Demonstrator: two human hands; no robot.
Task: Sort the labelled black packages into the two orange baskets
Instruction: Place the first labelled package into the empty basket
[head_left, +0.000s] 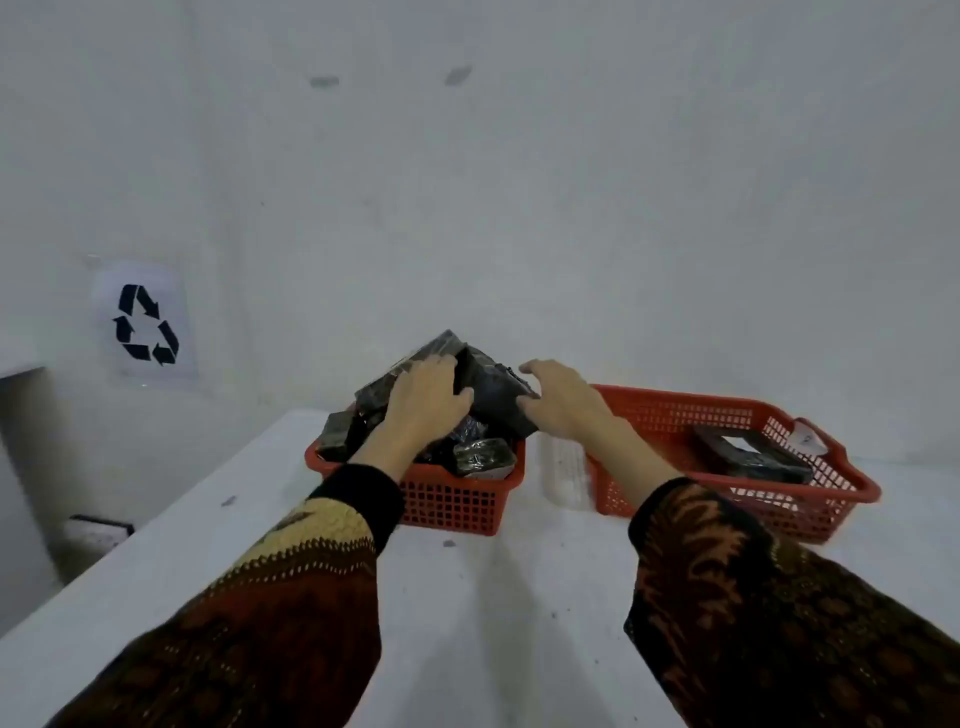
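A small orange basket (457, 501) stands at the middle of the white table, heaped with several black packages. My left hand (426, 402) lies on the left side of the heap, fingers curled over a large black package (498, 400) at the top. Against the right side of that same package rests my right hand (563, 397), its fingers spread. A wider orange basket (675, 410) stands to the right, and in it lies one black package with a white label (748, 457).
The white table (467, 597) runs up to a white wall. A whitish ribbed object (563, 470) sits between the two baskets. A recycling sign (145, 322) hangs on the wall at left. The table's left edge drops toward the floor.
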